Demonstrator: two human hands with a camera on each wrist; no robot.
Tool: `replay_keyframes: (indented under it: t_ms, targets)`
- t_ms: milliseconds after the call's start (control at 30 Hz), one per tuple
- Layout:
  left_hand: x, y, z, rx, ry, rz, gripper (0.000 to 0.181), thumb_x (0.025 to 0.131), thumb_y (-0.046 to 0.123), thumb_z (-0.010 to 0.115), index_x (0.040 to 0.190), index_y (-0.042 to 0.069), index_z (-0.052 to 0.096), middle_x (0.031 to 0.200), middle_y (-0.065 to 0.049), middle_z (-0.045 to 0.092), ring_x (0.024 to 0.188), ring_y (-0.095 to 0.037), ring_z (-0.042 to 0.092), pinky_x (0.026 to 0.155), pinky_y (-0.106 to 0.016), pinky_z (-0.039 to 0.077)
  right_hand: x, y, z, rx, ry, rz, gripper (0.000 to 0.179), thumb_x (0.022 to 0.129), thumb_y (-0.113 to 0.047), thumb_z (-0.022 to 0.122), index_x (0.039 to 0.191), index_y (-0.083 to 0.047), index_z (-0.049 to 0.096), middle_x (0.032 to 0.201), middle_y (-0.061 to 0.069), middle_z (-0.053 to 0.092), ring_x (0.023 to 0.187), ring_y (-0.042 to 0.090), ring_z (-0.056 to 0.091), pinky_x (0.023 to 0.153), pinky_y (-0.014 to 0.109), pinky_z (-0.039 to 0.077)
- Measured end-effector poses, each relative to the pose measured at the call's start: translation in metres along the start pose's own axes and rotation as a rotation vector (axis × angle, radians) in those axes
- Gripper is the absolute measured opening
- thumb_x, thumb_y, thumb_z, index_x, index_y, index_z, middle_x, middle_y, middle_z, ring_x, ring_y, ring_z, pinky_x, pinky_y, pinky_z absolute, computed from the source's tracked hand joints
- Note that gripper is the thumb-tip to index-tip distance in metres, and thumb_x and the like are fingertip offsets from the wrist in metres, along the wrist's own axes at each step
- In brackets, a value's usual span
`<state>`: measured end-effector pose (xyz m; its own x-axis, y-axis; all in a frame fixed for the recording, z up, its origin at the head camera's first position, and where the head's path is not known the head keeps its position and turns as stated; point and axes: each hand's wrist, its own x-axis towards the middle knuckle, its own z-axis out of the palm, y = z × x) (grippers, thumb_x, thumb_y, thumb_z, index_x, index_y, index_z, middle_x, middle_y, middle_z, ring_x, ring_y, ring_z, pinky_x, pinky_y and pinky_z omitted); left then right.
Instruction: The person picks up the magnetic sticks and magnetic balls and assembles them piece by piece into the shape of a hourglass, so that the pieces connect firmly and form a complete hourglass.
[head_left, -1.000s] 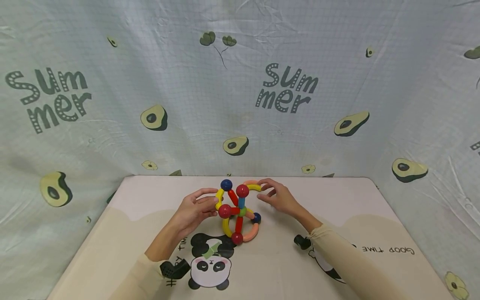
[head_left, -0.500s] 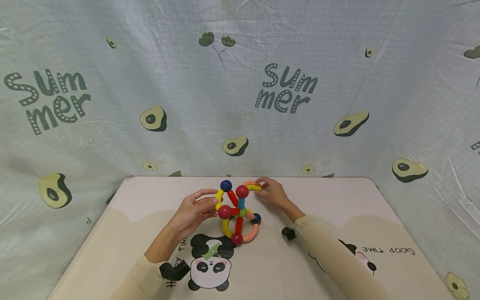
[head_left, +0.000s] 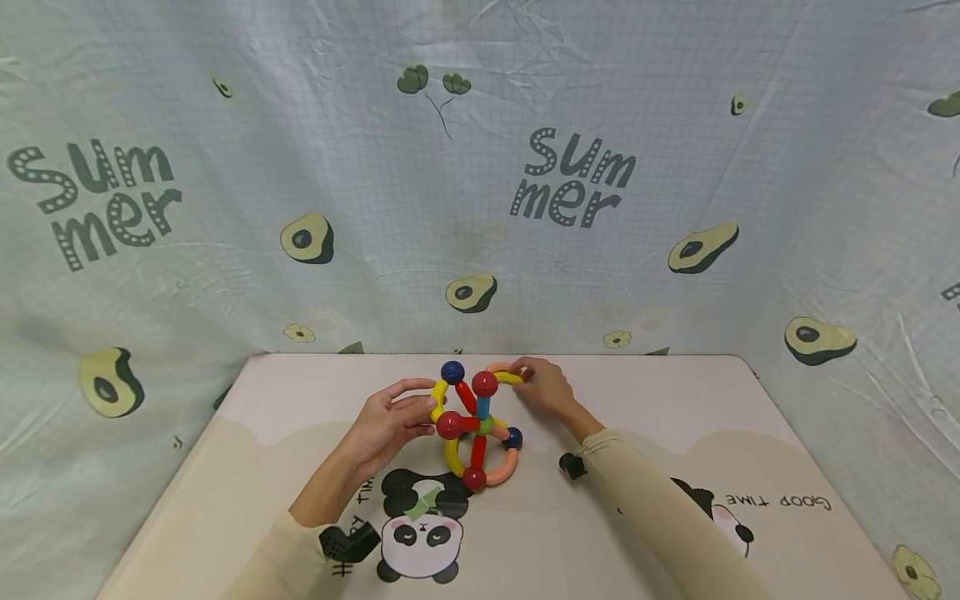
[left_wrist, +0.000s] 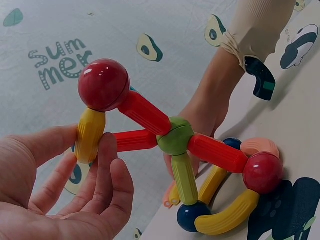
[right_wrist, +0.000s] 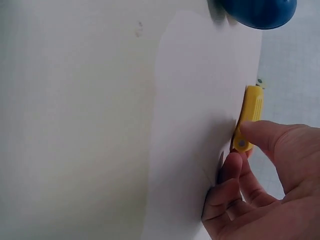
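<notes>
A structure of magnetic rods and balls stands in the middle of the table, with a green ball [head_left: 486, 424] at its centre and red rods [left_wrist: 217, 152] running out to red and blue balls. My left hand [head_left: 386, 422] pinches the short yellow rod [left_wrist: 90, 136] beneath one red ball [left_wrist: 103, 85]. Behind the structure, my right hand [head_left: 546, 388] pinches the end of a curved yellow rod [right_wrist: 254, 105] between thumb and fingers. Close beyond that rod lies a curved salmon rod [head_left: 498, 367], partly hidden.
The structure's base is a ring of curved rods [head_left: 501, 469] joined by balls, resting on the pale table mat [head_left: 555, 533]. Printed pandas [head_left: 422, 542] and lettering mark the mat. A patterned curtain [head_left: 480, 208] hangs right behind the table's far edge.
My right hand has moved left to the curved yellow rod, and its fingers have closed on the rod's end. The left hand and structure have stayed in place.
</notes>
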<state>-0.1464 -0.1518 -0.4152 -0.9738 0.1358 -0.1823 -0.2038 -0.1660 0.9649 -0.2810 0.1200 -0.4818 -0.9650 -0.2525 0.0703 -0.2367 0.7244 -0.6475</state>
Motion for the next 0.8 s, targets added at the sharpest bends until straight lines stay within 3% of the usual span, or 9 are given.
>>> replay_keyframes:
  t_ms: [467,800]
  targets:
    - [-0.001,0.0,0.0,0.0,-0.002,0.002,0.048,0.099,0.014,0.07,0.142,0.003,0.052,0.122,-0.017,0.069,0.093,-0.024,0.071,0.087,-0.031,0.057,-0.015,0.014,-0.016,-0.008,-0.019,-0.064,0.02,0.09,-0.009,0.078,0.109,-0.013,0.074,0.096,0.008,0.069,0.086,0.023,0.06,0.08,0.041,0.051]
    - [-0.001,0.0,0.0,0.005,-0.01,0.0,0.05,0.099,0.016,0.07,0.143,0.004,0.05,0.119,-0.014,0.07,0.095,-0.024,0.071,0.089,-0.032,0.057,-0.04,0.027,-0.033,-0.014,-0.063,-0.121,0.018,0.09,-0.009,0.078,0.107,-0.012,0.073,0.094,0.005,0.069,0.087,0.021,0.06,0.082,0.042,0.051]
